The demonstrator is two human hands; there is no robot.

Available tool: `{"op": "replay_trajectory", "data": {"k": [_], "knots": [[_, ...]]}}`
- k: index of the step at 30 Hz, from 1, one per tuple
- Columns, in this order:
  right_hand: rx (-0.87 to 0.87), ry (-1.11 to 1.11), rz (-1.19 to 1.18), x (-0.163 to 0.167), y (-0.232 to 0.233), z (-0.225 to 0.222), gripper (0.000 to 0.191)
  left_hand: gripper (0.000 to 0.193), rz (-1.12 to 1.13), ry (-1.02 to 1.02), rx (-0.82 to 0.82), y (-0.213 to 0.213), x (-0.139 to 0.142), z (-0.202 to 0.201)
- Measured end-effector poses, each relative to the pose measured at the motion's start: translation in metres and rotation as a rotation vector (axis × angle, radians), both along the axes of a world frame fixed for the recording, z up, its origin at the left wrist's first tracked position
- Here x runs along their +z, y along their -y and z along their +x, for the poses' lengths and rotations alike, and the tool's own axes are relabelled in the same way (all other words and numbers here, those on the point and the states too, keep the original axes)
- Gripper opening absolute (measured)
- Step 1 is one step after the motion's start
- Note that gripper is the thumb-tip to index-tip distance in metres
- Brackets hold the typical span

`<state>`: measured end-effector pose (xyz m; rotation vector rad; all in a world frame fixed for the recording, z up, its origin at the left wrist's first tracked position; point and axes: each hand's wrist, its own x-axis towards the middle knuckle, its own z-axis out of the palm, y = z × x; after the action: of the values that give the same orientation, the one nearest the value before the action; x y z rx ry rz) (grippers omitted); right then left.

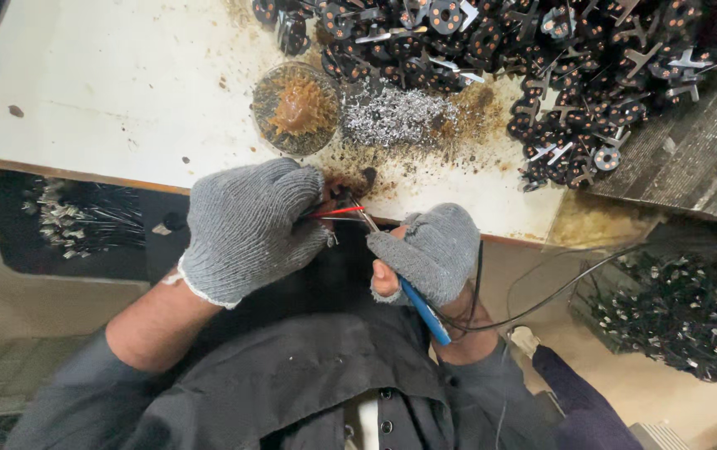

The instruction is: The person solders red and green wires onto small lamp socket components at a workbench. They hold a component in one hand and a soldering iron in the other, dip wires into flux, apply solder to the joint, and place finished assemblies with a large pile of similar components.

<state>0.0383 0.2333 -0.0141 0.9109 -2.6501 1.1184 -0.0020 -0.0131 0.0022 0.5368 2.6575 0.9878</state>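
Centre of frame: our left hand [246,229] pinches a small part with red wire [335,212]; our right hand [433,252] grips a blue-handled soldering iron [422,307], tip touching it. Upper right, a large heap of black parts [575,67] lies waiting; the joint looks unfinished.

We see a blue-handled soldering iron [422,310] slanting up toward the bench's near edge, its black cord trailing right; thin red and black wires [335,213] lie level there, meeting its tip.

Grey knit gloves [246,229] — red wire [335,212], blue-handled tool [423,310].
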Motion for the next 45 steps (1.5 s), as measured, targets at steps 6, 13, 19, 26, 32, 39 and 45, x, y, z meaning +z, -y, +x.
{"op": "replay_trajectory", "data": {"k": [6, 13, 19, 26, 32, 39, 45], "knots": [[-0.004, 0.005, -0.005, 0.002, 0.0, 0.002, 0.017, 0.031, -0.004, 0.004, -0.003, 0.001, 0.0, 0.002], [0.046, 0.023, 0.05, 0.003, -0.005, 0.003, 0.017, 0.033, -0.015, -0.006, 0.009, 0.0, 0.0, 0.001], [-0.053, 0.03, -0.084, -0.002, -0.005, 0.007, 0.017, 0.032, 0.007, 0.004, 0.006, 0.001, 0.0, 0.001], [-0.088, 0.012, -0.049, -0.004, -0.001, 0.011, 0.02, 0.033, -0.014, -0.002, 0.004, 0.001, 0.0, 0.001], [-0.014, 0.022, -0.048, 0.001, 0.0, 0.007, 0.018, 0.033, 0.031, -0.004, 0.004, 0.003, -0.001, 0.0], [-0.039, 0.008, -0.081, 0.0, 0.001, 0.005, 0.016, 0.033, -0.005, 0.024, -0.005, 0.002, 0.001, -0.001], [-0.023, 0.045, -0.036, 0.0, -0.001, 0.006, 0.019, 0.033, 0.013, 0.005, -0.006, 0.003, -0.001, 0.0]]}}
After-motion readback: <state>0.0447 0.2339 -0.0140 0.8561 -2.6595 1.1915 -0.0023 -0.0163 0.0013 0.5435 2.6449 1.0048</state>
